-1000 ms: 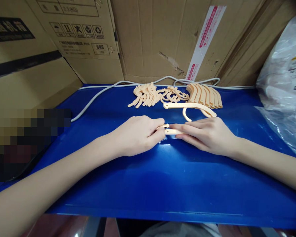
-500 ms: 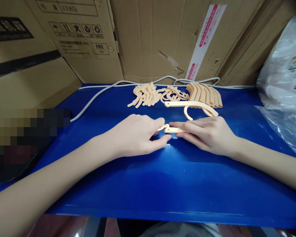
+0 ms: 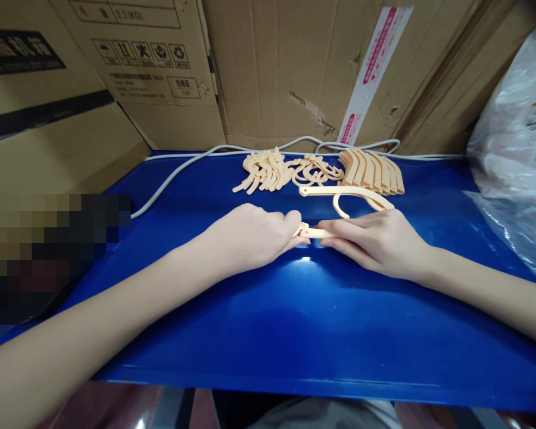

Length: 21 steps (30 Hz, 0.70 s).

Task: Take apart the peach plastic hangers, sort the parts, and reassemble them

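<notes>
My left hand [image 3: 263, 235] pinches a small cream plastic hanger piece [image 3: 300, 229] between thumb and fingers; most of it is hidden. My right hand [image 3: 375, 241] grips a cream hanger arm [image 3: 315, 233], whose holed end sticks out to the left and meets the small piece. How far the two fit together I cannot tell. Just beyond my hands lies a longer hanger arm [image 3: 330, 190] with a curved hook [image 3: 338, 207] beside it. My right fingers cover part of what lies there.
Farther back on the blue table [image 3: 268, 333] lie a pile of small curved arms [image 3: 268, 170], several loose hooks [image 3: 317, 171] and a row of wider hanger arms [image 3: 370, 171]. A white cable [image 3: 178, 173] runs behind them, before cardboard boxes [image 3: 286, 71]. Clear plastic wrap [image 3: 513, 179] bulges at right.
My left thumb and fingers have closed on the small hanger piece at the joint. My right hand has slid slightly along the hanger arm, away from the joint.
</notes>
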Each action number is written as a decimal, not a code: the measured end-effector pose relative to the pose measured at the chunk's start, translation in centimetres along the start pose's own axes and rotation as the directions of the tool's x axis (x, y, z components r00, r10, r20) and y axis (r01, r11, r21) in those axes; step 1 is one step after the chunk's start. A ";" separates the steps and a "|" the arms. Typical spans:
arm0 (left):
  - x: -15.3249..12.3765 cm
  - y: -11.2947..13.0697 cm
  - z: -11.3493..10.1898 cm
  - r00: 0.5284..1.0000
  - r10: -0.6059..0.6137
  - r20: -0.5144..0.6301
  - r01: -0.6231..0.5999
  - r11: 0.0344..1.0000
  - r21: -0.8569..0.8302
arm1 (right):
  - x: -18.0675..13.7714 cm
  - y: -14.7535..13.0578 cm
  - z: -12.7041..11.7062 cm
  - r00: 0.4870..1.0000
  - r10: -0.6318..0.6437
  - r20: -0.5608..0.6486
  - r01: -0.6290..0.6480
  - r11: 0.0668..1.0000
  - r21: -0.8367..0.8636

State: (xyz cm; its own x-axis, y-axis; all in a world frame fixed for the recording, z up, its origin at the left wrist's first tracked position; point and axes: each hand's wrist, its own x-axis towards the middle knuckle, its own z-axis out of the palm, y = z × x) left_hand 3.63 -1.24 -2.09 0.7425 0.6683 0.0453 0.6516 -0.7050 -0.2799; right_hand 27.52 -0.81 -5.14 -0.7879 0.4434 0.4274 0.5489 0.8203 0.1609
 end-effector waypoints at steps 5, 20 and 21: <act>0.0 0.0 0.1 1.000 0.023 -0.020 -0.023 0.999 0.024 | 0.1 -0.1 0.0 1.000 0.004 0.024 -0.004 1.000 0.021; 0.2 0.0 0.7 1.000 -0.004 0.011 0.004 0.997 -0.079 | 0.1 0.0 0.0 1.000 -0.003 -0.001 0.003 1.000 0.001; 0.2 0.0 0.6 1.000 0.000 0.008 0.001 0.998 -0.070 | 0.1 0.0 0.0 1.000 -0.004 -0.003 0.004 1.000 -0.004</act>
State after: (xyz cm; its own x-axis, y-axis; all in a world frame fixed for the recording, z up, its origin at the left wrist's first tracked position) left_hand 3.64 -0.96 -2.70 0.7410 0.6704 0.0381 0.6616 -0.7193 -0.2118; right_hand 27.44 -0.75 -5.10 -0.7890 0.4392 0.4296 0.5470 0.8205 0.1658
